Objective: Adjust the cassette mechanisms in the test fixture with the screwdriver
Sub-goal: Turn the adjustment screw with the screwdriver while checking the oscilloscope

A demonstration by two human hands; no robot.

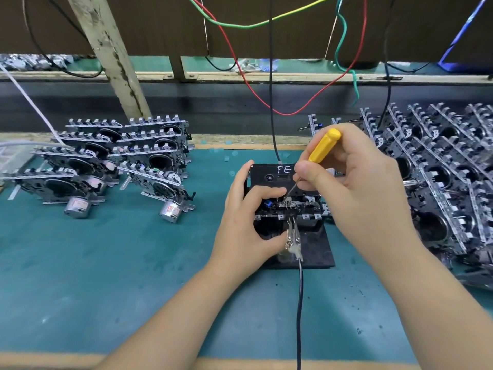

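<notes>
A black test fixture [317, 252] sits mid-bench on the green mat, with a cassette mechanism [301, 206] seated in it and a black cassette marked "PE" [269, 174] behind. My right hand [357, 180] grips a yellow-handled screwdriver [324, 145]; its thin shaft slants down-left, tip on the mechanism's top near its middle. My left hand [245, 220] grips the mechanism's left side, fingers curled over its top and thumb at the front. Metal clips [292, 241] with a dark cable hang from the fixture's front.
Several cassette mechanisms [112, 161] with silver motors stand in rows at the left. A dense pile of mechanisms [448, 177] fills the right. Red, green, yellow and black wires [269, 76] hang from above. A cable [300, 311] runs toward the near bench edge.
</notes>
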